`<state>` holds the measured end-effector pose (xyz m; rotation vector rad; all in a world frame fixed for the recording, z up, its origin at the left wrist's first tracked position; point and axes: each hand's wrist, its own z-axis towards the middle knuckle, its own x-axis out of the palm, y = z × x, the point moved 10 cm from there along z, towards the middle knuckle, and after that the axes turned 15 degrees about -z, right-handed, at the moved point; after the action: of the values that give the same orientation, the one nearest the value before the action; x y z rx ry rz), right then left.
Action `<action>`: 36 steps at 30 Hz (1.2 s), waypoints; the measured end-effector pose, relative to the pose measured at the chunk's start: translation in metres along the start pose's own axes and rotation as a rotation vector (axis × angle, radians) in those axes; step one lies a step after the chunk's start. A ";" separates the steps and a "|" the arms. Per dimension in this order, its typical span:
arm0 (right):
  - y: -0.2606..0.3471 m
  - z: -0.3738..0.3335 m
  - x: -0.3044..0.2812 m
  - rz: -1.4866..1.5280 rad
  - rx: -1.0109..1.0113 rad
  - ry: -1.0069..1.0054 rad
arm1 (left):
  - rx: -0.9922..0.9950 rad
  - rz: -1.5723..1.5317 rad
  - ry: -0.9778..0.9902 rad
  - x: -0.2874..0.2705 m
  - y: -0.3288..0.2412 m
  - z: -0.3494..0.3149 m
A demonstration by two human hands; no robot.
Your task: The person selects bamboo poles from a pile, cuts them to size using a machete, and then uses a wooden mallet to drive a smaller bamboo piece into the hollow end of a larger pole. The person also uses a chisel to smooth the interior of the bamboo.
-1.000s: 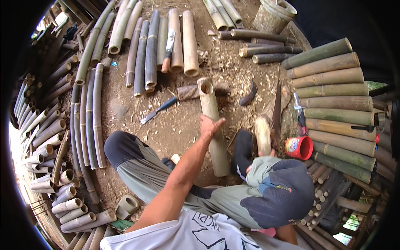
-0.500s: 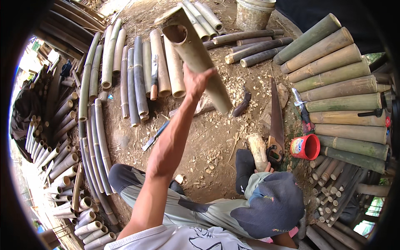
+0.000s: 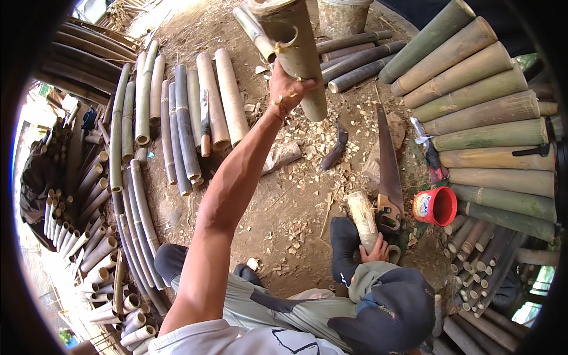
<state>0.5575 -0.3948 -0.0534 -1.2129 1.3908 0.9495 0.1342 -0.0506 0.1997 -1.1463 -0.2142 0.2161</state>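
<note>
My left hand (image 3: 290, 87) reaches forward, closed around a thick bamboo tube (image 3: 302, 65) held above the ground. The tube has a hole cut in its upper side, with a curled shaving at the hole; its top end is cut off by the picture's edge. Pale shavings show at my left wrist. Low on the right, my right hand (image 3: 374, 251) is closed on the lower end of a short, pale round piece of wood (image 3: 362, 214), beside my dark-socked foot (image 3: 345, 245). My knee partly hides that hand's arm.
A handsaw (image 3: 389, 160) lies near a red bucket (image 3: 435, 207). Bamboo tubes lie in rows at left (image 3: 207, 94) and right (image 3: 482, 121). A knife in a dark sheath (image 3: 336, 148) and a wood block (image 3: 281, 157) lie among chips. A dirty white bucket (image 3: 343, 16) stands behind.
My left hand has raised the bamboo tube farther up the picture and tipped it more upright, with shavings now around hole and wrist. My right hand shows more on the wood piece.
</note>
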 end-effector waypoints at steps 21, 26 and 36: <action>0.006 0.004 -0.001 0.035 -0.064 -0.077 | -0.096 1.206 1.799 0.003 0.146 -0.393; -0.001 0.006 0.010 0.040 -0.074 -0.116 | -0.177 1.321 1.809 -0.005 0.175 -0.369; -0.010 0.014 0.019 0.133 -0.136 -0.026 | -0.184 1.115 0.869 -0.047 0.088 -0.286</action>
<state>0.5703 -0.3871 -0.0741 -1.2152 1.4183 1.1643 0.1632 -0.2791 0.0034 -1.3403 1.2251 0.6513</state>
